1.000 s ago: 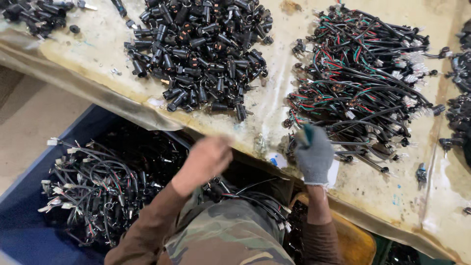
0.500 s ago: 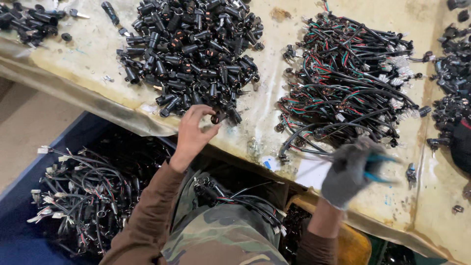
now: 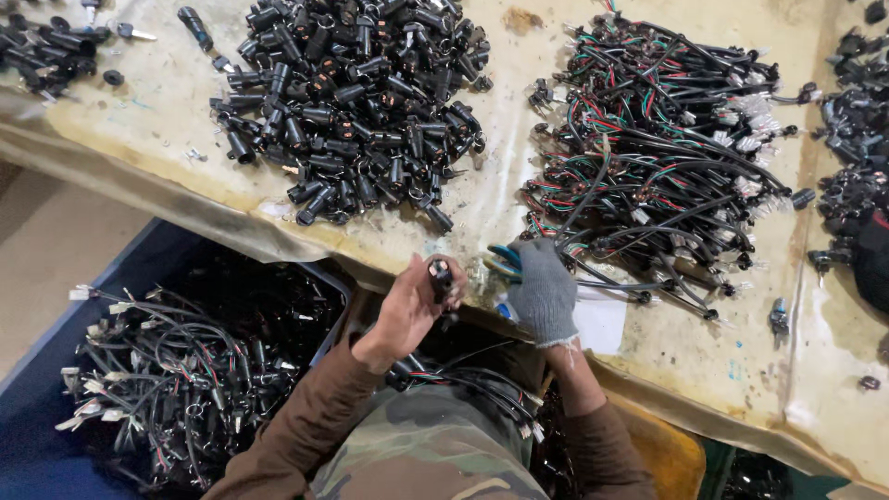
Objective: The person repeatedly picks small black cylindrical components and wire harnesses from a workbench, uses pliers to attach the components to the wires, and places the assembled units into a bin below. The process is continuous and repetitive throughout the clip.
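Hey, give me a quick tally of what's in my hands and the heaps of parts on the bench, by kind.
Small black cylindrical connector in bare left hand: 1
Blue-handled tool in grey-gloved right hand: 1
Black connector heaps: 3
Heap of red, green and black wire harnesses: 1
Total: 6

A worn, stained tan workbench [image 3: 519,199] carries a large heap of black cylindrical connectors [image 3: 356,102] near its middle and a tangled pile of red, green and black wire harnesses [image 3: 662,162] beside it toward the right. A smaller cluster of black parts [image 3: 46,46] lies at the far left corner, more black parts [image 3: 857,148] sit along the right edge, and a white paper sheet [image 3: 600,319] rests at the near edge.
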